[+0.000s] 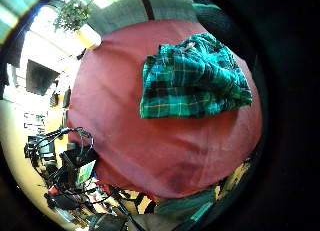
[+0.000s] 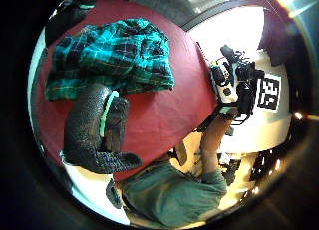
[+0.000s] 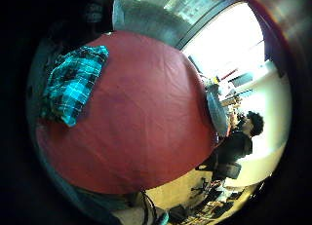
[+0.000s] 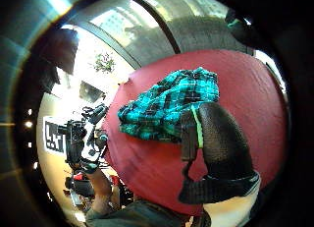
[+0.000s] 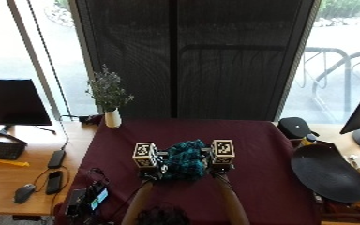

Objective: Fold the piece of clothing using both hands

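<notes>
A crumpled teal plaid garment lies in a bunched heap near the middle of the maroon-covered table. My left hand hovers just left of the heap and my right hand just right of it. In the left thumb side palm view, the left thumb stretches out above the cloth, short of the garment and holding nothing. The right thumb likewise sticks out beside the garment. The little finger side views show the garment lying free on the table.
A white vase with a plant stands at the table's back left corner. A small black device with a screen sits at the front left. A black pouch and a dark round dish lie to the right.
</notes>
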A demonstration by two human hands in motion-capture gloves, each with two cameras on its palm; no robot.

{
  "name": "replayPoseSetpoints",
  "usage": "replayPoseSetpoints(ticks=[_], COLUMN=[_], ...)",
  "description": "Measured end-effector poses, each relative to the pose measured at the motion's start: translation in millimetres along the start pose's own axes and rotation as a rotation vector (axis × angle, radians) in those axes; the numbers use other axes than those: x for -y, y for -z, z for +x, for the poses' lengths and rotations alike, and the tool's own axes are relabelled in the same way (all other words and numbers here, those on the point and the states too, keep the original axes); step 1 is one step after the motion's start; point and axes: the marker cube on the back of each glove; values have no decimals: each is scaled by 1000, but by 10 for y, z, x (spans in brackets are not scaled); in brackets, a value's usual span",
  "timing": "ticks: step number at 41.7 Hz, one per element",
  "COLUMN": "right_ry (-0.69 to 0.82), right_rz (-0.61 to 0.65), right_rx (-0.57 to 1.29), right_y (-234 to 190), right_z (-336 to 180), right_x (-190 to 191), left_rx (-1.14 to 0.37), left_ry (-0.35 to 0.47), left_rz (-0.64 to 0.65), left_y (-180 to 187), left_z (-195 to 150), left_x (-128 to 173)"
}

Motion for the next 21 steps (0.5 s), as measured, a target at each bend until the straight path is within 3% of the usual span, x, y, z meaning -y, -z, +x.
replayPoseSetpoints(ticks=[3, 21], right_ry=[2, 6], right_rz=[-148, -154], right_rx=[88, 112], right_y=[-103, -105], right_z=[-108, -160], right_x=[-186, -237], left_rx=[-1, -11], left_ry=[1, -6], left_rz=[-5, -19], left_y=[-31, -128], left_z=[-7, 23], left_x=[10, 19])
